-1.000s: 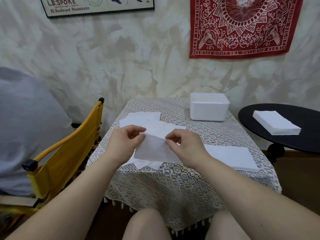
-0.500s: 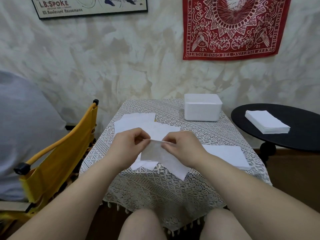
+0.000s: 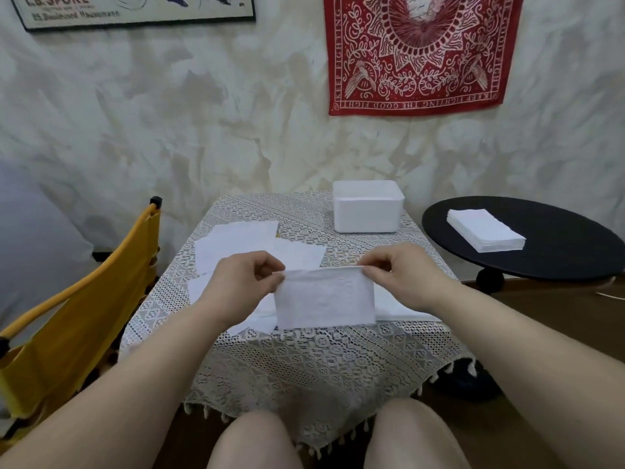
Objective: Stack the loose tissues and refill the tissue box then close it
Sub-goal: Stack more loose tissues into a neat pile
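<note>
1. Both hands have drawn apart since half a second ago, stretching the tissue (image 3: 324,297) flat.
2. Left hand (image 3: 241,287) fingers pinch its upper left corner; right hand (image 3: 402,275) fingers pinch the upper right.
3. Loose tissues (image 3: 236,243) lie on the tabletop (image 3: 304,360) at 11 o'clock of the held sheet.
4. Open white tissue box (image 3: 368,206) stands at 12 o'clock, near the far edge.

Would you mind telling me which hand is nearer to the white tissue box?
Right. The right hand pinches the held tissue just in front of the white tissue box; the left hand pinches its other corner, farther off to the left.
</note>
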Available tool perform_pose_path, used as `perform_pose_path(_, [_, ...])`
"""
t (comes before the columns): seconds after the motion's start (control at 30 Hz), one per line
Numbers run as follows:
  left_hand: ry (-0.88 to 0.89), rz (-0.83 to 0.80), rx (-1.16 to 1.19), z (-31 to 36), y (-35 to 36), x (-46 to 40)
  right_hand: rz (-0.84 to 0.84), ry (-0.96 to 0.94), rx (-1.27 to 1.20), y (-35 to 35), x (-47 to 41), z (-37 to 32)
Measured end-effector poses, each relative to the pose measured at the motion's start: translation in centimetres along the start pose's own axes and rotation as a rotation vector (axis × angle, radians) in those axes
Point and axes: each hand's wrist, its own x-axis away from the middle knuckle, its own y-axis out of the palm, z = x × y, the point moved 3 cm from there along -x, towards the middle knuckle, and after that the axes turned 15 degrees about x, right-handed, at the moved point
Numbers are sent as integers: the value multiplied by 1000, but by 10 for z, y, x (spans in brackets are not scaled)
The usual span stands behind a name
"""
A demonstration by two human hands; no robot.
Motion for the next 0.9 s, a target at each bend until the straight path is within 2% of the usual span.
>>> perform_pose_path(0.23, [19, 59, 20, 22, 66, -36, 199, 125, 120, -37, 6, 49])
perform_pose_path(0.33, [92, 132, 70, 45, 90, -46, 395, 132, 227, -58, 11, 65])
perform_pose_path(0.4, [131, 114, 77, 49, 106, -44, 470, 97, 266, -58, 20, 77])
perform_pose_path(0.6, [90, -105, -105, 5, 149, -9, 260, 54, 289, -1, 59, 115])
perform_pose_path(0.9, [212, -159, -217, -5, 152, 5, 240, 20, 278, 17, 68, 127])
